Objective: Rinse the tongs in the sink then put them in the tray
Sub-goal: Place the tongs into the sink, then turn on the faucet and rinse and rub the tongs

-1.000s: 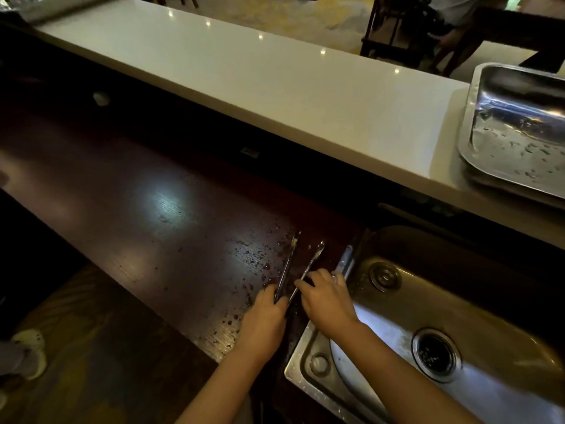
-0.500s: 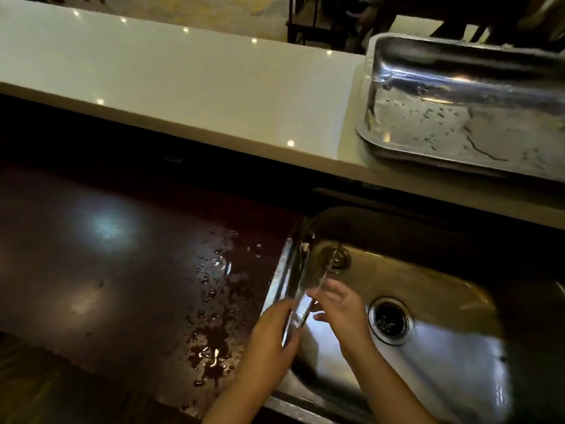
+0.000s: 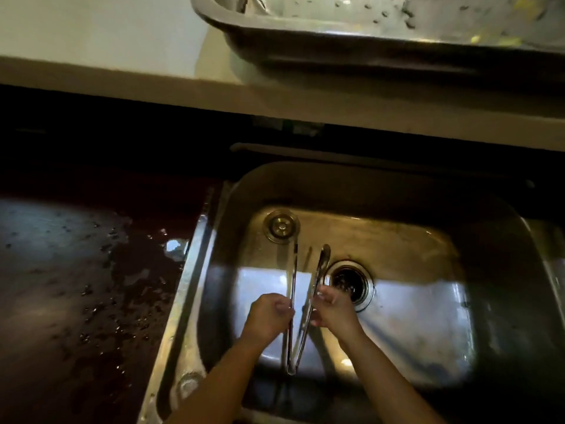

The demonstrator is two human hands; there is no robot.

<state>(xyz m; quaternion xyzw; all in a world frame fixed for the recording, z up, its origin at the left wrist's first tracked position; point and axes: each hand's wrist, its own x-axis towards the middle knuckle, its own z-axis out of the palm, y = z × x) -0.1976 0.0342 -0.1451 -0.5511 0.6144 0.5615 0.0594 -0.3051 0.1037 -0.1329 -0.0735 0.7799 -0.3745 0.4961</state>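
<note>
Both hands have carried the tongs [image 3: 301, 304] off the wet surface [image 3: 76, 286] into the sink [image 3: 504, 240]; fingers [image 3: 282, 306] clamp each arm, rinsing comes next, tray [image 3: 305, 35] beyond

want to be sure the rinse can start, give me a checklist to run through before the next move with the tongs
1. Long metal tongs over the steel sink basin, not the wet dark countertop: ok.
2. Left hand grips one arm of the tongs: ok.
3. Right hand grips the other arm: ok.
4. Tongs spread open, tips pointing away from the person: ok.
5. Water running on the tongs: cannot tell, no tap or stream in view.
6. Shiny rectangular metal tray on the white upper counter has room: cannot tell, mostly out of frame.
</note>
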